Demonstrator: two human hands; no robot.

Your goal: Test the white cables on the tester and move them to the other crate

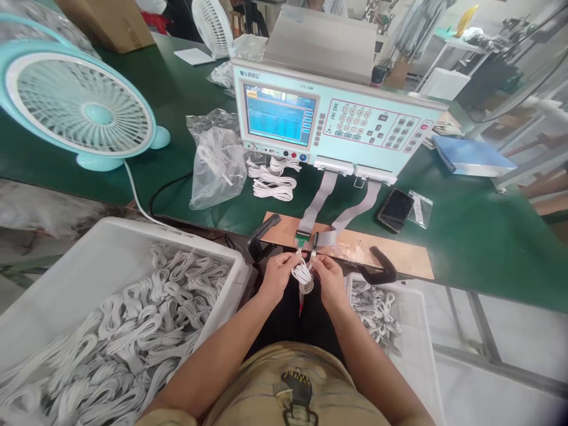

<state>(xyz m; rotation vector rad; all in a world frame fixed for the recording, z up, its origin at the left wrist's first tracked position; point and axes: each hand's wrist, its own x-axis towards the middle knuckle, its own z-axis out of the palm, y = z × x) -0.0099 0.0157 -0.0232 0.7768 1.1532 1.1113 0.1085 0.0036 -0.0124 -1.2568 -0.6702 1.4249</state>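
A coiled white cable [302, 272] hangs between my two hands at the near edge of the bench. My left hand [280, 269] pinches one of its plug ends against a small green circuit board [302, 241]. With the fingers of my right hand [327, 273] I grip the other end, beside a dark connector at the end of a grey ribbon cable [327, 238]. Both ribbon cables run up to the front of a tester [337, 118] with a lit blue screen. Whether the plugs are fully seated, I cannot tell.
Clamps [261, 238] hold a copper-coloured board [368, 251] along the bench edge. Bundled cables fill a large white bin [110, 231] at left and a smaller bin [419, 331] at right. A phone [394, 210], a plastic bag [217, 160] and a fan [84, 106] occupy the green bench.
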